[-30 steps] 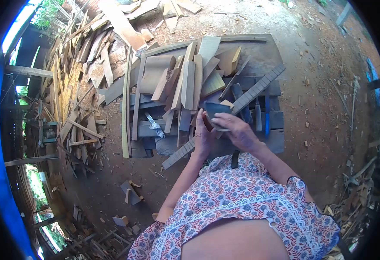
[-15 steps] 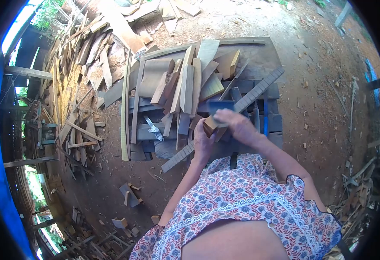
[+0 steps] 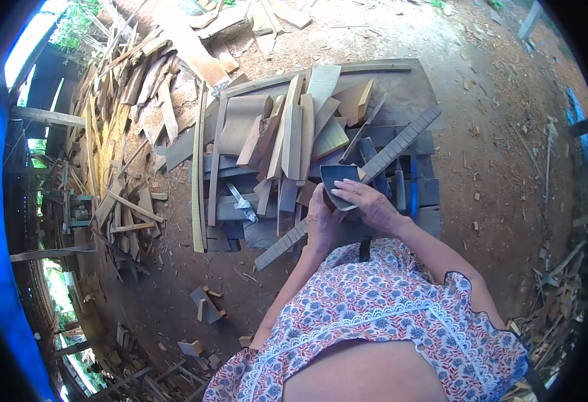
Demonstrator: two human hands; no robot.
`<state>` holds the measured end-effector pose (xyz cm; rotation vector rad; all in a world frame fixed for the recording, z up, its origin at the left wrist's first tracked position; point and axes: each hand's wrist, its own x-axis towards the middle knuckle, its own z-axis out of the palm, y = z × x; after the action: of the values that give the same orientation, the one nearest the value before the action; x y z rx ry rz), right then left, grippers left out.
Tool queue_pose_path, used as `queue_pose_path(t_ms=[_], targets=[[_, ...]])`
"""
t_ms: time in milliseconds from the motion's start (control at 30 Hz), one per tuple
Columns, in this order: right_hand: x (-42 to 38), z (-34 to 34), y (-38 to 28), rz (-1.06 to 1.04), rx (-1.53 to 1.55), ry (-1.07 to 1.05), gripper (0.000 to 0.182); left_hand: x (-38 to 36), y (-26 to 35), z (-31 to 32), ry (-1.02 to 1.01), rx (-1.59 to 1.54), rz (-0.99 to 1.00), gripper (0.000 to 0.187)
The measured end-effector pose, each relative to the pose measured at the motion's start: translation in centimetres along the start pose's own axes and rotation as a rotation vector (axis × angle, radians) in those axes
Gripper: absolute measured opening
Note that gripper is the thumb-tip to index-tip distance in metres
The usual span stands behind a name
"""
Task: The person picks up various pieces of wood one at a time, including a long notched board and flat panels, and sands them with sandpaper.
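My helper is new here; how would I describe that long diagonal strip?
Find the worktable heaped with wood. A long strip runs diagonally beneath the left hand and right hand. Bold, evenly spaced crosswise lines set it apart from the boards around it.

The sheet [image 3: 337, 175] near the workbench's near edge is dark grey-green. The workbench [image 3: 411, 87] itself is weathered grey-brown. A long strip [image 3: 401, 142] reaching toward its right edge is greyish brown, ruled with dark crosswise lines. Along the left edge, a slat [image 3: 197, 194] shows pale yellow; by the right edge, a narrow bar [image 3: 414, 187] is bright blue. One block [image 3: 331, 139] is yellowish with faint stripes. The garment [image 3: 368, 295] carries blue and red florals on white, crossed by a pale blue-white lace band.
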<state>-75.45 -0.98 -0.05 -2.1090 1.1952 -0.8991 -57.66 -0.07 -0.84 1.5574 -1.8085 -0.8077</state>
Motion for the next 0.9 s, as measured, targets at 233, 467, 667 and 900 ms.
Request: queue_pose_path(t_ms=[233, 467, 667, 900], targets=[[-0.6, -0.5, 2.7, 0.182, -0.038, 0.056, 0.045, -0.1, -0.4, -0.3, -0.019, 0.018, 0.177, 0.065], [-3.3, 2.6, 4.0, 0.142, -0.143, 0.098, 0.050, -1.0, -0.1, -0.1, 0.005, 0.002, 0.109, 0.068], [-5.1, 1.8, 4.2, 0.230, -0.221, 0.030, 0.054, -0.2, -2.8, 0.4, 0.006, -0.354, -0.264, 0.045], [-7.0, 0.8, 2.6, 0.223, -0.125, 0.044, 0.050, -0.8, -3.1, 0.2, 0.031, -0.342, -0.239, 0.059]])
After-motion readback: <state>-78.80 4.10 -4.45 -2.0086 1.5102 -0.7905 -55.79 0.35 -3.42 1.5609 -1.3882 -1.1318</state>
